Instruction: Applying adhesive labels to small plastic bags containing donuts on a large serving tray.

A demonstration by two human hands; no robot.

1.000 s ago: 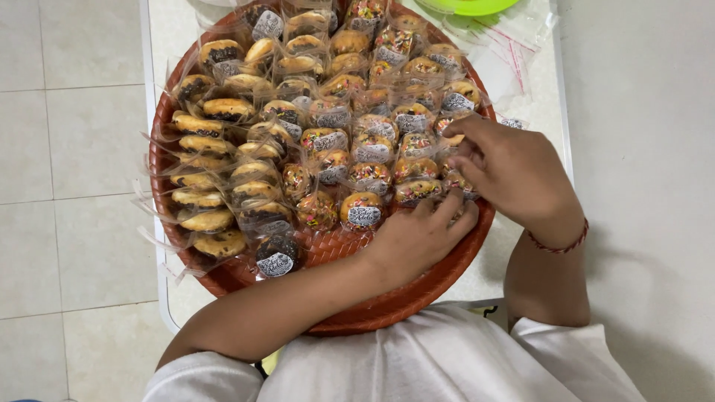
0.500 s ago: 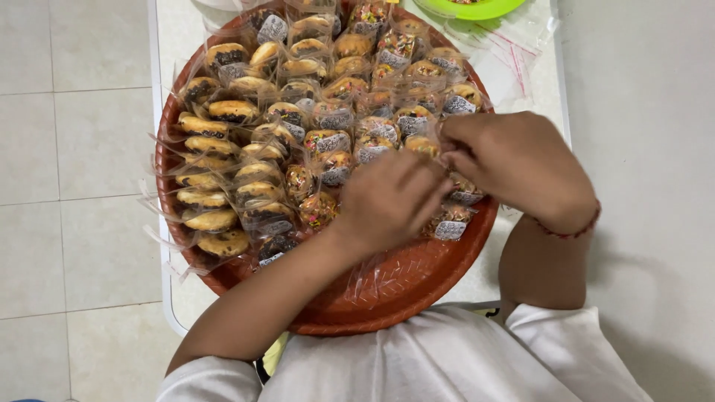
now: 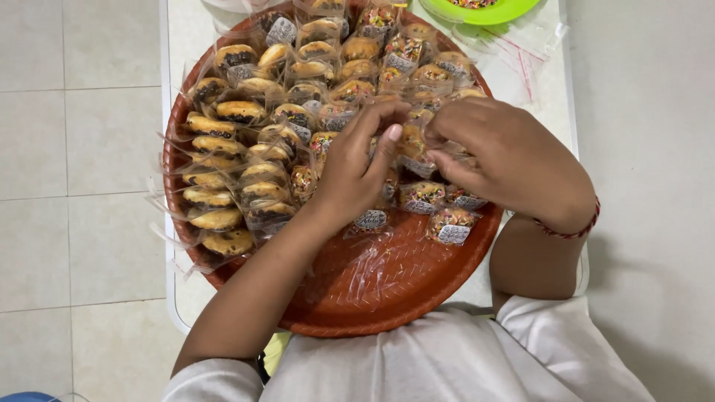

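A round red woven tray (image 3: 387,286) holds several small pastries in clear wrappers, some plain brown (image 3: 216,218), some with coloured sprinkles (image 3: 451,218). My left hand (image 3: 357,167) lies over the middle of the tray with fingers curled on a wrapped sprinkled pastry (image 3: 411,145). My right hand (image 3: 510,160), with a red cord at the wrist, meets it from the right and pinches the same wrapped pastry. The pastries under both hands are hidden.
The tray rests on a small white table (image 3: 179,298) over a pale tiled floor (image 3: 82,149). A green bowl (image 3: 484,11) with sprinkles and loose clear bags (image 3: 532,56) lie at the table's far right.
Both hands have moved up the tray from its near edge toward the middle and come together on one wrapped pastry. More bare tray shows near me.
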